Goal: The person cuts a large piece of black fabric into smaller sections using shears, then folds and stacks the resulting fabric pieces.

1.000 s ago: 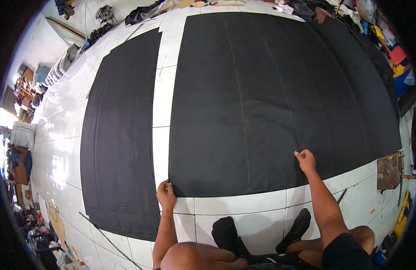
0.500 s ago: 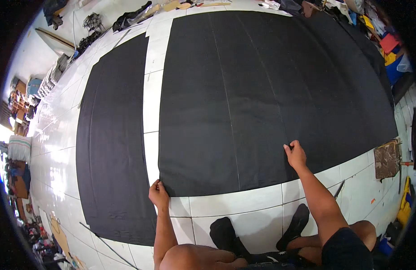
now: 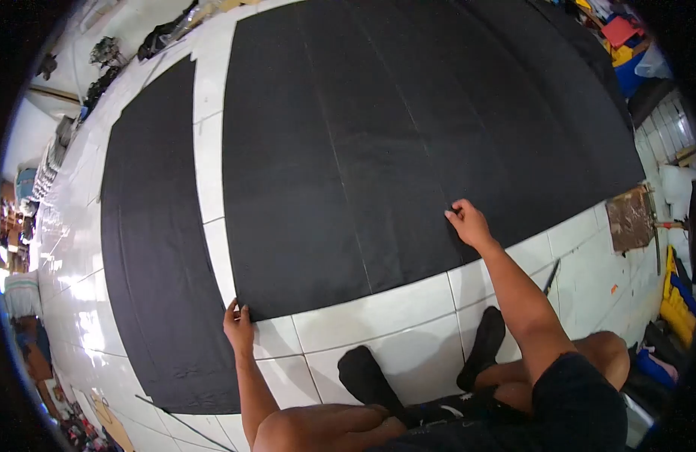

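A wide sheet of black fabric [image 3: 318, 211] lies flat on the floor with faint pale lines running along it. At its near left corner is my left hand [image 3: 239, 330], with thumb and finger closed about the fabric's edge. My right hand [image 3: 471, 224] rests over the fabric near one of the pale lines, its fingers curled and thumb drawn to them. Whatever sits between those fingertips is too small to make out. To the left lies a narrower black fabric strip [image 3: 156, 226], apart from the wide sheet by a band of tiles.
White tiled floor [image 3: 378, 320] shows around the fabric, with my feet in dark socks [image 3: 367, 377] near its front edge. A brown block [image 3: 630, 220] stands by the right corner. A thin rod [image 3: 182, 422] lies at lower left. Assorted clutter lines both sides.
The whole view has shifted and tilted, so fabric and hands appear farther left and higher. My left thumb and finger look slightly farther apart; both hands stay at about the same fabric spots.
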The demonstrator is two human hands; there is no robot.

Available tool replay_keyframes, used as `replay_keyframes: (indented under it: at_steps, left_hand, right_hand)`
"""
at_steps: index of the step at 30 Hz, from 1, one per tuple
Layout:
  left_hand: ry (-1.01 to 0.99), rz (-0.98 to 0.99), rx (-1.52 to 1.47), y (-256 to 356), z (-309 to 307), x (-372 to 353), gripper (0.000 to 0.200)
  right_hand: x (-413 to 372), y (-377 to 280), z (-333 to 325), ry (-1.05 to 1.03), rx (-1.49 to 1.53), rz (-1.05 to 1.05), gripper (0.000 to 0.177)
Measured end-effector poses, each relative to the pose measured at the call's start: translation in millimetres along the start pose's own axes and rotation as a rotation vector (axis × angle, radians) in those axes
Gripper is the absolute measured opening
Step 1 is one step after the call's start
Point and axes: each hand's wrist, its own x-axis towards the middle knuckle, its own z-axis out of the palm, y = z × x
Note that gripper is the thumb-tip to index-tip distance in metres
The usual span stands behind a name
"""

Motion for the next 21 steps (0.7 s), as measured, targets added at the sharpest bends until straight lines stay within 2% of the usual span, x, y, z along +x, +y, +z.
replay_keyframes:
  at_steps: [3, 6, 8, 13, 21]
  left_hand:
    - [-0.071, 0.033, -0.091, -29.2, -5.9, -1.6, 0.04]
    - [-0.154, -0.037, -0.219, -15.6, -12.1, -14.0, 0.041]
    - [-0.138, -0.101, -0.375, -23.4, -8.8, -10.8, 0.032]
    - [-0.165, -0.137, -0.357, -27.3, -13.6, -7.9, 0.019]
    - [-0.19, -0.111, -0.359, -35.1, -14.0, -5.4, 0.015]
  right_hand:
    - [-12.1, 16.4, 1.1, 0.04, 0.006, -0.069, 0.039]
    - [-9.3, 45.7, 2.0, 0.012, 0.163, -0.069, 0.042]
    - [-10.1, 32.6, -19.0, -0.107, 0.013, 0.12, 0.046]
    - [-15.9, 22.9, -26.3, -0.145, -0.032, 0.124, 0.052]
    - [-21.6, 23.8, -24.2, -0.144, -0.039, 0.134, 0.057]
